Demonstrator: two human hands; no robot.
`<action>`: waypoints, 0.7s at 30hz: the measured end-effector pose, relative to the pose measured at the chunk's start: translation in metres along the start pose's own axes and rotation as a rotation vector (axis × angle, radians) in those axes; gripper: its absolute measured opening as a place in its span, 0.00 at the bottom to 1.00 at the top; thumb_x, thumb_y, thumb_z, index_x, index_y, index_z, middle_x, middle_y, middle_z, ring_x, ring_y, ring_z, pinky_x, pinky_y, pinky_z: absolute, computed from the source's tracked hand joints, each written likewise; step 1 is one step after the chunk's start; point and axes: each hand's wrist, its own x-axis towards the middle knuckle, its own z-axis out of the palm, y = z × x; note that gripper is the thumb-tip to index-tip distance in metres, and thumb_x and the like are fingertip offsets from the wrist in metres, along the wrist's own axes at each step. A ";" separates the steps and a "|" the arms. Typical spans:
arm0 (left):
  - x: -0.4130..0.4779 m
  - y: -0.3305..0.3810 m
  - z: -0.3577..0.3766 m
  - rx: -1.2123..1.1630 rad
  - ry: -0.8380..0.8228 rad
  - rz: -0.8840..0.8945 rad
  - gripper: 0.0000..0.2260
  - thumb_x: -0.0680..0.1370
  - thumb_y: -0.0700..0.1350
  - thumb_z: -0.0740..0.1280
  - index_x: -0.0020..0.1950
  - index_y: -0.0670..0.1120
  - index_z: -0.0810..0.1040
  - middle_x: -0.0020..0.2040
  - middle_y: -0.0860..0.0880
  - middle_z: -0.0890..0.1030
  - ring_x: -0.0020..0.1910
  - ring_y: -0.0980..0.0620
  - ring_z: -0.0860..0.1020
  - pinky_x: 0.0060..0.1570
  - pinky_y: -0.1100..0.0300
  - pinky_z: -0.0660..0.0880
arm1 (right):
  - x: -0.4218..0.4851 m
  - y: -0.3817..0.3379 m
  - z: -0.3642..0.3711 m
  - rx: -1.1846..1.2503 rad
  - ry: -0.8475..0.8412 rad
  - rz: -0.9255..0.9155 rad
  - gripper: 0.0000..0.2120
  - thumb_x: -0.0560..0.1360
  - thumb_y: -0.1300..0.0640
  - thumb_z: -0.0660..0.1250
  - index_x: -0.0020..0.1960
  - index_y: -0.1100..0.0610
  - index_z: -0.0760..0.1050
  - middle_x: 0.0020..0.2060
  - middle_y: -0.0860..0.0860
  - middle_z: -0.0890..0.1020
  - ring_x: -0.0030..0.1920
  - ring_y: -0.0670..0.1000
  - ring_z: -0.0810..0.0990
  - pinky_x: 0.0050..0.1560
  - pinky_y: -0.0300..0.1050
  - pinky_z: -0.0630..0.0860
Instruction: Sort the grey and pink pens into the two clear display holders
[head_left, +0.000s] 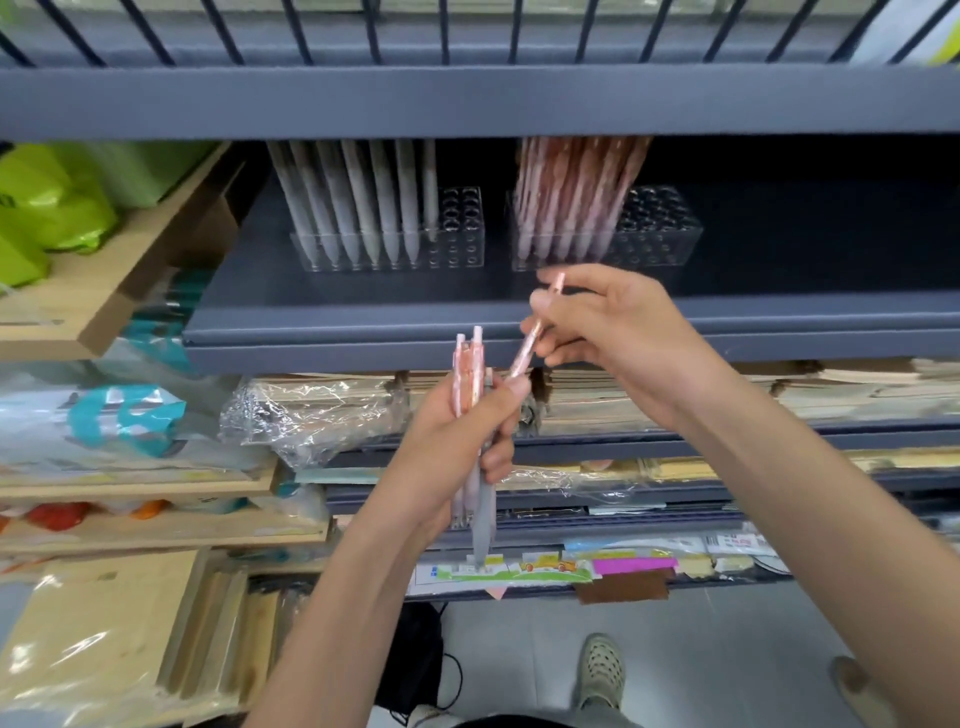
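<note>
Green bags lie left of the grey shelf, with plastic-wrapped paper stacks beneath it.

Dark grey metal shelving (wooden racks to its left) stands on pale floor tiles.

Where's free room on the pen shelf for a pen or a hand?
Free: empty holes at the right end of the grey holder and pink holder; bare shelf right of the pink holder and along the front edge. Crowded: both holders' left parts, packed with pens, close under the upper shelf.
</note>
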 end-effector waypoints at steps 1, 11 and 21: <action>0.003 0.000 0.007 0.013 -0.007 0.000 0.09 0.78 0.47 0.71 0.45 0.46 0.73 0.33 0.50 0.73 0.25 0.55 0.67 0.25 0.64 0.67 | -0.001 0.000 -0.008 -0.016 -0.006 0.007 0.17 0.75 0.60 0.71 0.62 0.61 0.74 0.43 0.61 0.85 0.38 0.52 0.81 0.40 0.41 0.80; 0.031 -0.009 0.057 0.027 0.060 0.029 0.08 0.76 0.45 0.72 0.44 0.47 0.73 0.34 0.49 0.70 0.26 0.54 0.66 0.26 0.62 0.67 | 0.019 -0.017 -0.107 0.104 0.335 -0.359 0.09 0.78 0.63 0.64 0.58 0.56 0.72 0.38 0.53 0.83 0.36 0.51 0.80 0.40 0.44 0.78; 0.043 -0.014 0.077 -0.007 0.179 0.073 0.07 0.79 0.38 0.69 0.46 0.46 0.71 0.31 0.51 0.70 0.25 0.55 0.66 0.25 0.63 0.66 | 0.072 -0.030 -0.145 0.206 0.449 -0.515 0.18 0.73 0.71 0.65 0.31 0.53 0.78 0.26 0.46 0.81 0.27 0.47 0.79 0.35 0.43 0.77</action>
